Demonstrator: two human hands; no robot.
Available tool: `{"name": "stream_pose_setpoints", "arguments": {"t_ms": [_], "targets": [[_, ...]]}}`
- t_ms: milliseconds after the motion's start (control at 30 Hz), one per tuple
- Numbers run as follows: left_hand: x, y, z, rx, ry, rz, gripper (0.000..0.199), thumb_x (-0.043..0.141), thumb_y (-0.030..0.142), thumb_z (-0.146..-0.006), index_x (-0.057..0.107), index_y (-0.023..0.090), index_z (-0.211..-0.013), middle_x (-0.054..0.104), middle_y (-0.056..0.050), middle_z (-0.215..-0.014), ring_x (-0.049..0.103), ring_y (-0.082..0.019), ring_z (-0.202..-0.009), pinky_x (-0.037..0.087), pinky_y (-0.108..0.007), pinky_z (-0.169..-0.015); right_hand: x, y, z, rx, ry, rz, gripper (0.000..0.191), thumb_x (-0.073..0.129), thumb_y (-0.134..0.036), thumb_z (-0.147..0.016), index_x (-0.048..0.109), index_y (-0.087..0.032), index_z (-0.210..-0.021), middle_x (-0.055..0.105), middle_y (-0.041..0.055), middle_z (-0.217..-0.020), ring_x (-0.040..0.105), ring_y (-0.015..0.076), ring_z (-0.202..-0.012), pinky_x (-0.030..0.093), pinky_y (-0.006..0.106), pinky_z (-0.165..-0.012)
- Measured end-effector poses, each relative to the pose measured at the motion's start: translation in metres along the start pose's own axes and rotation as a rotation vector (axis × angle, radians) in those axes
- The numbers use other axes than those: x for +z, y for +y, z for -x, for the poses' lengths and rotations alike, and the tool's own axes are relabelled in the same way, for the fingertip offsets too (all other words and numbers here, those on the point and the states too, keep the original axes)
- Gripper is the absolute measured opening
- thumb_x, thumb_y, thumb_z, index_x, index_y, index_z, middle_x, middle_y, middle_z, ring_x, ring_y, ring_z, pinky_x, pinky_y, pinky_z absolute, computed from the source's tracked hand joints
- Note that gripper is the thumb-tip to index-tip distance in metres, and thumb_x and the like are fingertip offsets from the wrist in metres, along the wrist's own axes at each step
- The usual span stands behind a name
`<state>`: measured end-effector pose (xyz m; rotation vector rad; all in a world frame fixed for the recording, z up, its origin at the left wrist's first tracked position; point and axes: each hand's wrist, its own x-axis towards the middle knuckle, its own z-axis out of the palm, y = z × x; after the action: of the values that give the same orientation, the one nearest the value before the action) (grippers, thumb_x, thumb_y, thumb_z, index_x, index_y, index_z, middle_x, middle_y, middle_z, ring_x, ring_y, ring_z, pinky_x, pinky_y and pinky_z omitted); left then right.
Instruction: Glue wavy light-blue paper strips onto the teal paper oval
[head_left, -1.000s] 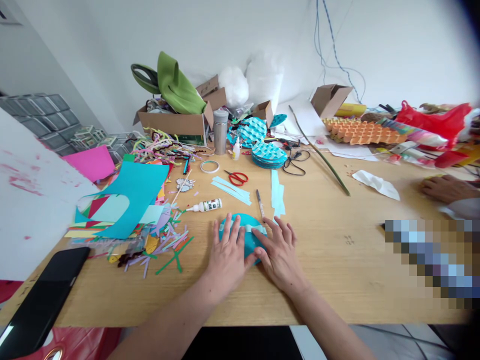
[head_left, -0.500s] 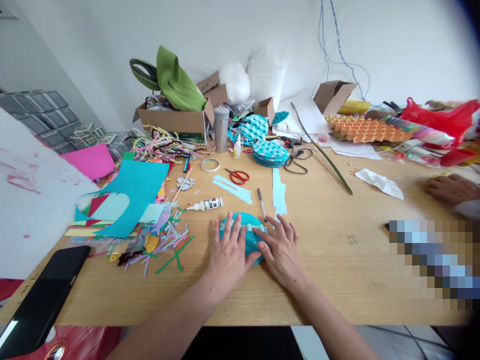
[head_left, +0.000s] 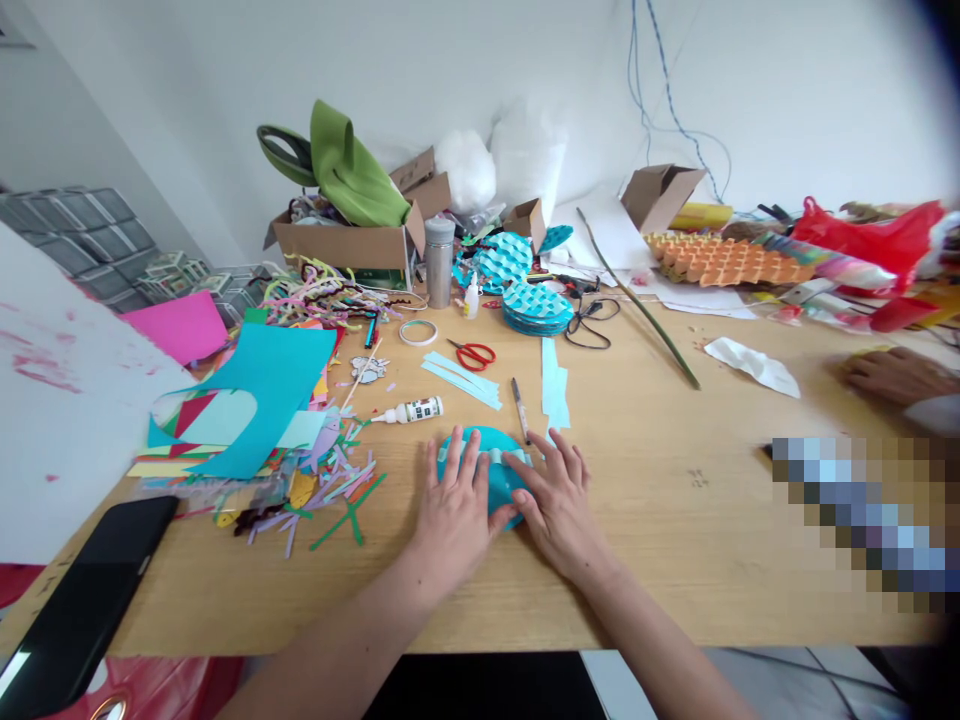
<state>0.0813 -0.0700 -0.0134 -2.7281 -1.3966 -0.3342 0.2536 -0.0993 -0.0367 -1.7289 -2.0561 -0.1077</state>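
A round teal paper disc (head_left: pixel 502 487) lies flat on the wooden table, with a pale blue wavy strip (head_left: pixel 511 456) across it. My left hand (head_left: pixel 454 505) rests on the disc's left part, fingers spread, some of them over the strip. On the right side, my right hand (head_left: pixel 556 500) touches the disc's edge and the strip's end, its fingers apart. A pen (head_left: pixel 520 410) lies just beyond my right hand. Farther left is a white glue bottle (head_left: pixel 414 410). Pale blue strips (head_left: pixel 461 380) and red-handled scissors (head_left: pixel 474 356) lie behind.
Coloured paper (head_left: pixel 289 370) and scraps cover the left, beside a black phone (head_left: pixel 94 590). Stacked teal discs (head_left: pixel 536 308), a metal flask (head_left: pixel 439 265) and boxes stand at the back. A green stick (head_left: pixel 645 305) lies right of centre; another person's hand (head_left: pixel 896 375) rests far right.
The camera view has shifted slightly. Both hands stay on the disc in nearly the same pose; nothing was picked up or let go.
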Motion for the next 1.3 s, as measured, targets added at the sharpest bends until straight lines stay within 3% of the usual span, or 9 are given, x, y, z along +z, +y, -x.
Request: {"name": "stream_pose_setpoints", "arguments": {"t_ms": [433,733,933,1100,1200,1300], "targets": [[-0.002,-0.001,-0.001,0.009,-0.028,0.005,0.054,0.04,0.052,-0.095,0.051,0.019,-0.137,0.033,-0.01,-0.155,0.018,-0.035,-0.145,0.02,-0.062,-0.114,-0.006,-0.017,-0.007,-0.024,-0.042,0.068,0.046,0.036,-0.051,-0.096,0.064,-0.021,-0.118,0.043,0.011,-0.146,0.013,0.0332,-0.145,0.015,0.057,-0.115],[0.0,0.0,0.0,-0.016,0.028,0.0,0.055,0.036,0.052,-0.096,0.054,0.016,-0.134,0.035,-0.011,-0.153,0.021,-0.035,-0.144,0.023,-0.061,-0.114,-0.004,-0.012,-0.002,0.052,-0.023,0.023,0.04,0.039,-0.047,-0.097,0.064,-0.028,-0.121,0.041,0.0095,-0.146,0.014,0.0335,-0.145,0.02,0.059,-0.113],[-0.002,-0.001,0.003,-0.007,0.069,0.027,0.053,0.038,0.05,-0.096,0.051,0.018,-0.136,0.034,-0.012,-0.154,0.019,-0.036,-0.145,0.024,-0.061,-0.113,-0.003,-0.01,0.0,0.0,-0.001,0.022,0.045,0.038,-0.051,-0.096,0.062,-0.023,-0.123,0.04,0.0122,-0.145,0.017,0.035,-0.143,0.023,0.06,-0.111],[-0.023,-0.016,0.005,-0.037,0.158,0.078,0.049,0.043,0.032,-0.096,0.041,0.02,-0.143,0.033,-0.011,-0.154,0.017,-0.033,-0.146,0.027,-0.056,-0.114,0.001,-0.003,0.003,-0.055,0.074,-0.03,0.05,0.031,-0.051,-0.098,0.057,-0.022,-0.129,0.04,0.0132,-0.142,0.018,0.0339,-0.141,0.026,0.059,-0.11],[-0.034,-0.035,0.007,-0.112,0.155,0.122,0.048,0.047,0.014,-0.088,0.051,0.016,-0.136,0.037,-0.012,-0.151,0.017,-0.033,-0.145,0.027,-0.054,-0.115,0.002,0.0,0.003,-0.056,0.119,-0.046,0.049,0.028,-0.049,-0.099,0.056,-0.021,-0.129,0.04,0.0134,-0.141,0.019,0.0337,-0.141,0.028,0.06,-0.108],[-0.032,-0.051,0.01,-0.157,0.116,0.144,0.045,0.047,0.006,-0.083,0.061,0.015,-0.125,0.041,-0.013,-0.148,0.019,-0.034,-0.144,0.028,-0.055,-0.114,-0.001,-0.004,0.0,-0.049,0.132,-0.027,0.047,0.03,-0.046,-0.1,0.055,-0.021,-0.13,0.04,0.0137,-0.141,0.02,0.0337,-0.141,0.029,0.06,-0.107]]}}
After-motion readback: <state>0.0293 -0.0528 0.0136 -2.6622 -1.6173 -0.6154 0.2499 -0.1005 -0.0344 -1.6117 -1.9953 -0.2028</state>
